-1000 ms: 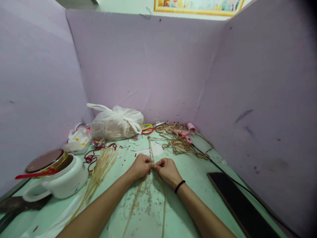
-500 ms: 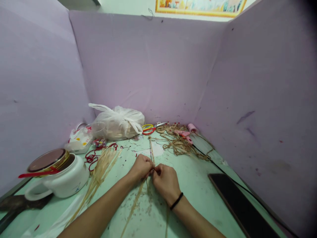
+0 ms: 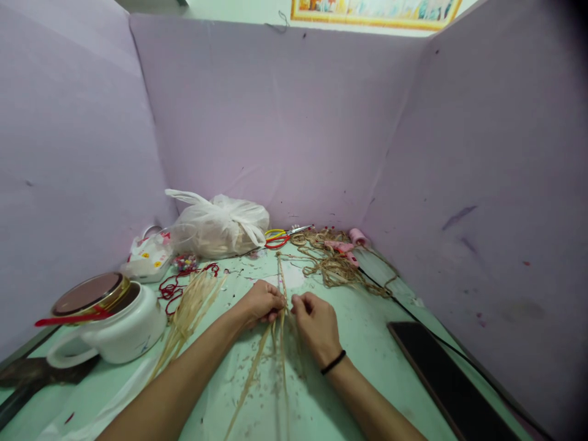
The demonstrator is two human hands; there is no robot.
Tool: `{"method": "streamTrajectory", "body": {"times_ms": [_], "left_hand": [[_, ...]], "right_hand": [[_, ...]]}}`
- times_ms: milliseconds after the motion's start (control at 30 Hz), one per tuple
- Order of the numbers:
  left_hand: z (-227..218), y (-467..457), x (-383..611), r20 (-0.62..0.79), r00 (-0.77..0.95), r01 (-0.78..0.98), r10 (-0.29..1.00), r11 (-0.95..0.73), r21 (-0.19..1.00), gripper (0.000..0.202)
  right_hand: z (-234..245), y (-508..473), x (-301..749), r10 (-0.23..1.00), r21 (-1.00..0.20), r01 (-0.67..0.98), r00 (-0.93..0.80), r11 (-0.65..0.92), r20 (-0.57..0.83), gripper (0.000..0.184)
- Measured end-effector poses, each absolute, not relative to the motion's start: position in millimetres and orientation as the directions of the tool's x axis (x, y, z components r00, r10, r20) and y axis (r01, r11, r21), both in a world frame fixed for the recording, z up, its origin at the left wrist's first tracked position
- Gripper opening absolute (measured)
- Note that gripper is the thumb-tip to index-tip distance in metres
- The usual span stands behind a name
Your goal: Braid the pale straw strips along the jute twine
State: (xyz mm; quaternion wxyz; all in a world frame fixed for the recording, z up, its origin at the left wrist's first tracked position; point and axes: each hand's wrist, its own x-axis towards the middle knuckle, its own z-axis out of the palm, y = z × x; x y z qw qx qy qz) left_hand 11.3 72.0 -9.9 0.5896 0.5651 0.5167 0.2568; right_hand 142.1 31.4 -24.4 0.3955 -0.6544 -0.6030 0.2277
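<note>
A thin raffia braid (image 3: 282,272) runs down the middle of the table, its far end by a tangle of twine. My left hand (image 3: 264,303) pinches the braid at its near end. Loose raffia strands (image 3: 250,389) spread from there toward me. Just right of the braid, my right hand (image 3: 318,324), with a black band on the wrist, has thumb and fingers pressed together. A faint strand shows beside it, and its hold seems to be on that strand; the fingertips partly hide it. A bundle of raffia (image 3: 190,306) lies left of my left forearm.
At left stand a white mug (image 3: 126,334), a round gold-rimmed lid (image 3: 92,294) and red yarn (image 3: 172,291). A tied plastic bag (image 3: 220,226), scissors (image 3: 278,237), twine (image 3: 337,269) and a pink glue gun (image 3: 342,248) lie at the back. A dark phone-like slab (image 3: 445,380) and black cable are at right.
My right hand has moved right, away from my left hand, leaving a gap at the braid. Strands below the braid show more plainly. My left hand stays on the braid.
</note>
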Motion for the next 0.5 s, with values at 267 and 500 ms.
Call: {"method": "streamTrajectory", "body": {"times_ms": [267, 500], "left_hand": [[-13, 72, 12, -0.300, 0.349, 0.249, 0.888, 0.221, 0.943, 0.007], [-6, 71, 11, -0.320, 0.336, 0.336, 0.886, 0.205, 0.919, 0.007]], "right_hand": [[-26, 42, 131, 0.950, -0.951, -0.057, -0.091, -0.303, -0.297, 0.005], [-30, 49, 137, 0.981, -0.966, 0.169, 0.021, -0.195, -0.194, 0.007]]}}
